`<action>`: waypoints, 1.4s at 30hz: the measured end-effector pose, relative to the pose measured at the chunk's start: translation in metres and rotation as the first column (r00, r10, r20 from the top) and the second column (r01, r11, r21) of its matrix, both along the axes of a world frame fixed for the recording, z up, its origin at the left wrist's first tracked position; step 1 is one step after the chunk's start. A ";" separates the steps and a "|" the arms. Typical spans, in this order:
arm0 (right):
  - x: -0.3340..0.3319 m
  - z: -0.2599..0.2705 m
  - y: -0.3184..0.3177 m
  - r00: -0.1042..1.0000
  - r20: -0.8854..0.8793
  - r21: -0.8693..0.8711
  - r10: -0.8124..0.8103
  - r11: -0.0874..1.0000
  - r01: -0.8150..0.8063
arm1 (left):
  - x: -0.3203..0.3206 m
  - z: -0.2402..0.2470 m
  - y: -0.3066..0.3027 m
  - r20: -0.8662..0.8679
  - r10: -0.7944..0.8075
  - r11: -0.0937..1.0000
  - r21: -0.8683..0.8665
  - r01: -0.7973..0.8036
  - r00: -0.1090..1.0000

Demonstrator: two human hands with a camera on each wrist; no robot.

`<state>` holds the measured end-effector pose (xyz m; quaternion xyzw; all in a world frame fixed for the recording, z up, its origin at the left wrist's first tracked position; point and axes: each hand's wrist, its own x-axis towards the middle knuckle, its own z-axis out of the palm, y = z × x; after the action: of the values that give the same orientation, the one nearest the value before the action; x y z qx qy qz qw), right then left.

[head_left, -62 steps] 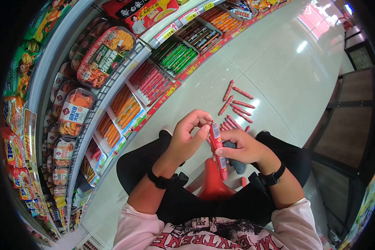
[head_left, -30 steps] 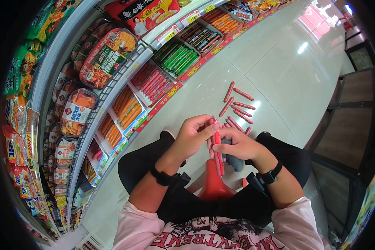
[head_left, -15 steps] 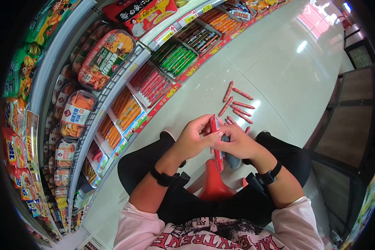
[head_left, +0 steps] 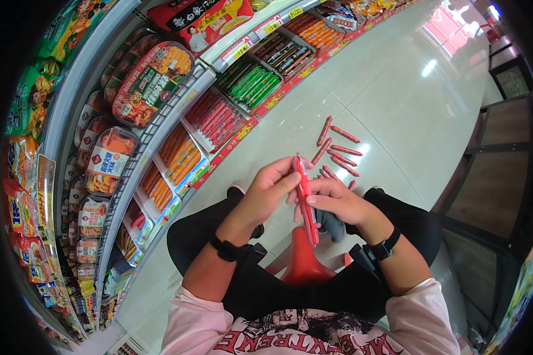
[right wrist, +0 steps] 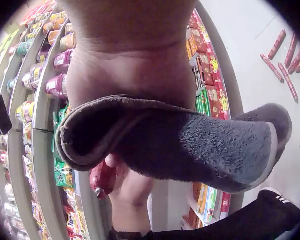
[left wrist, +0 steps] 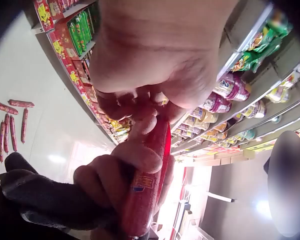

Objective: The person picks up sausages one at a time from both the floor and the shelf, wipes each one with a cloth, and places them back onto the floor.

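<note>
Both hands meet above the lap on a red wrapped sausage, which slants with its top end tipped left. The left hand pinches its top end between thumb and fingers. Lower down, the right hand grips its middle and also holds a grey-blue cloth, seen large below the palm in the right wrist view. In the left wrist view the sausage shows a printed label. Whether more than one sausage is held, I cannot tell. Several similar sausages lie on the floor beyond the hands.
Shelves on the left hold packaged trays and boxes of green, pink and orange sticks. A red stool stands between the legs. Dark cabinets line the right side. Pale tiled floor lies ahead.
The top end of the held sausage has tipped left and up, with the left hand moving the same way. The right hand has shifted slightly. The floor sausages look unmoved.
</note>
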<state>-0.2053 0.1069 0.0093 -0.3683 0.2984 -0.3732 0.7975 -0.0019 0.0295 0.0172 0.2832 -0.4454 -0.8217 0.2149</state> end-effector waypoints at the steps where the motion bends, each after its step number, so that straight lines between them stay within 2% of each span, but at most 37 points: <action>1: -0.001 0.004 0.000 0.999 0.026 0.038 0.025 0.999 -0.026 | -0.001 0.001 0.000 -0.016 0.051 0.998 0.024 -0.051 0.999; 3: -0.004 0.015 -0.001 0.994 0.081 0.110 0.075 0.990 -0.084 | -0.003 0.003 -0.002 -0.042 0.157 0.985 0.073 -0.154 0.987; 4: -0.002 0.013 -0.001 0.996 0.052 0.084 0.075 0.993 -0.079 | -0.002 0.000 -0.004 -0.080 0.174 0.984 0.041 -0.171 0.981; 10: 0.002 -0.005 0.004 0.993 -0.089 -0.021 0.074 0.997 -0.076 | -0.004 -0.005 0.001 0.017 0.198 0.978 -0.066 -0.196 0.980; 15: 0.003 0.001 0.002 0.980 -0.188 -0.045 0.064 0.996 -0.074 | -0.006 -0.007 0.002 0.052 0.243 0.968 -0.078 -0.238 0.969; 22: 0.009 -0.002 0.001 0.975 -0.213 -0.035 0.069 0.996 -0.078 | -0.007 -0.005 0.004 0.075 0.252 0.967 -0.061 -0.247 0.965; 25: 0.009 -0.003 0.001 0.977 -0.207 -0.049 0.055 0.997 -0.066 | -0.002 -0.008 0.001 0.015 0.143 0.990 0.008 -0.143 0.990; 27: 0.009 -0.005 0.001 0.969 -0.248 -0.083 0.021 0.996 -0.043 | -0.005 -0.009 0.007 0.139 0.058 0.991 -0.131 -0.040 0.989; 28: 0.008 -0.007 0.001 0.970 -0.240 -0.057 0.027 0.998 -0.042 | -0.006 -0.009 0.009 0.205 0.022 0.981 -0.194 0.019 0.979; 31: 0.005 -0.009 0.002 0.975 -0.221 -0.014 0.041 0.999 -0.045 | -0.009 -0.007 0.008 0.135 0.019 0.995 -0.098 -0.006 0.991; 33: 0.005 -0.008 0.001 0.976 -0.213 -0.034 0.048 0.998 -0.056 | -0.005 -0.007 0.003 0.170 -0.032 0.996 -0.072 0.045 0.985; 34: 0.005 -0.005 0.001 0.986 -0.157 0.022 0.049 0.999 -0.046 | -0.003 -0.007 0.001 0.186 -0.057 0.996 -0.059 0.069 0.981; 36: 0.003 0.003 0.000 0.998 -0.044 0.135 0.042 0.990 -0.036 | -0.003 -0.011 0.001 0.158 0.027 0.999 -0.030 -0.023 0.987; 39: 0.000 0.010 -0.001 0.996 0.028 0.163 0.087 0.982 -0.091 | -0.003 -0.013 0.001 0.116 0.096 0.995 0.010 -0.098 0.989; 42: 0.001 0.006 0.001 0.994 0.027 0.122 0.104 0.987 -0.106 | -0.004 -0.013 0.001 0.103 0.108 0.994 0.003 -0.109 0.989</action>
<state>-0.2048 0.1075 0.0155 -0.3297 0.2927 -0.3153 0.8403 -0.0056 0.0305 0.0038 0.3497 -0.4363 -0.7950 0.2351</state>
